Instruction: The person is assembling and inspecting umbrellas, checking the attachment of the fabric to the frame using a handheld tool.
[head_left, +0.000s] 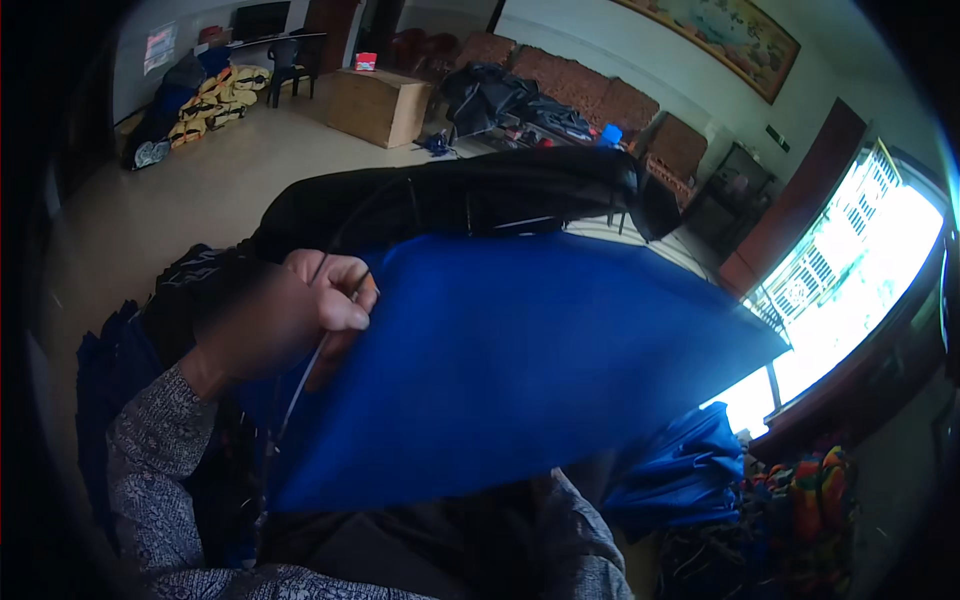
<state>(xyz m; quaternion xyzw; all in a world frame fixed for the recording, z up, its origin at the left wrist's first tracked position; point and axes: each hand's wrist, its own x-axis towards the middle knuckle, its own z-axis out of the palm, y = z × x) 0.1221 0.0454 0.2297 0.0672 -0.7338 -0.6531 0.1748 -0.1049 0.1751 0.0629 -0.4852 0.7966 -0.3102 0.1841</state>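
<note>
One left grip pinches a thin cord beside blue cloth, near a black bundle.
A loosened pinch could let the cord slip and snag the cloth; right grip unseen.

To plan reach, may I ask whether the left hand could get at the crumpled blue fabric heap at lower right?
Probably not: a smooth blue fabric panel spreads between that heap and the left hand, which pinches a thin pale strip.

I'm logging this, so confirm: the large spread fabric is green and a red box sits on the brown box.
Not green: the head view shows the large spread fabric is blue. A red box does sit on the brown box.
</note>
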